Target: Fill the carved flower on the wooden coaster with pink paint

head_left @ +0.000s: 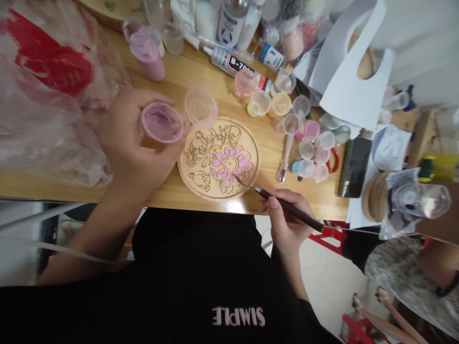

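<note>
My left hand is closed around a small clear cup of purple paint, tilted so its inside shows. The cup's translucent lid appears beside it, over the upper edge of a round wooden plaque. Raised gold outlines of flowers cover the plaque, and one large flower has pink-purple petals. Between the fingers of my right hand is a dark-handled palette knife. Its narrow metal tip meets the lower right petals of the large flower.
Several small lidded paint cups cluster right of the plaque, near a phone and red-handled scissors. A glue tube and a purple bottle lie farther back. A plastic bag covers the left side. Another person sits at right.
</note>
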The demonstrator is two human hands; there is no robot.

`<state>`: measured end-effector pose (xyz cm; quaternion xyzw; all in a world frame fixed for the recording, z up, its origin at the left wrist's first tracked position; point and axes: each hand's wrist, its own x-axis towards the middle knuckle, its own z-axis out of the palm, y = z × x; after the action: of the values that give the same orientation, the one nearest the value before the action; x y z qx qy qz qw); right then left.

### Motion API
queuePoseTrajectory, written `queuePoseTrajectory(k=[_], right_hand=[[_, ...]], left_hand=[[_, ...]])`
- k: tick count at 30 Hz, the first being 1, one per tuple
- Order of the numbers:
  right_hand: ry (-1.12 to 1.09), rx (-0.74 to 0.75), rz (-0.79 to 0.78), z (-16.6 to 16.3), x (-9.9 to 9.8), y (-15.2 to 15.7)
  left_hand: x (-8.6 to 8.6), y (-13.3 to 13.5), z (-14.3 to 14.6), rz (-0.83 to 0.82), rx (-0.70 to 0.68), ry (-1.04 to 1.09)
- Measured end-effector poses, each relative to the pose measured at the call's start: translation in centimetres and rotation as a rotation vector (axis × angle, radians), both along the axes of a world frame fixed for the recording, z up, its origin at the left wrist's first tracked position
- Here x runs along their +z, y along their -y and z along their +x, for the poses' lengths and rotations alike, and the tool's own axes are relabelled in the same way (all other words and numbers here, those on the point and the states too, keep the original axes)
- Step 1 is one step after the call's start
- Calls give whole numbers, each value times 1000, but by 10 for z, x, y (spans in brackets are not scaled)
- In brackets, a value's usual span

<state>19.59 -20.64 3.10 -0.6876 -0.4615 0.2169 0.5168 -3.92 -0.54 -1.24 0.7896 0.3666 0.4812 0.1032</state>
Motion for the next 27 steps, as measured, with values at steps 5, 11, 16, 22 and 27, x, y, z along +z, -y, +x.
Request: queuePoseTrajectory(k=[5,11,16,22,27], right_hand=[[-45,13,25,0,-1,0],[-19,27,16,1,0,0],[11,22,-2,0,1,1],[2,6,20,0,1,1],[22,13,15,-2,-1,0]], left_hand=[[-7,-2,-2,-5,10,-11],[-17,-3,-3,-75,-24,50],[-5,-2,-4,-51,-33,-3],[1,-2,-4,18,-4,-30],[0,0,-3,29,11,-35]])
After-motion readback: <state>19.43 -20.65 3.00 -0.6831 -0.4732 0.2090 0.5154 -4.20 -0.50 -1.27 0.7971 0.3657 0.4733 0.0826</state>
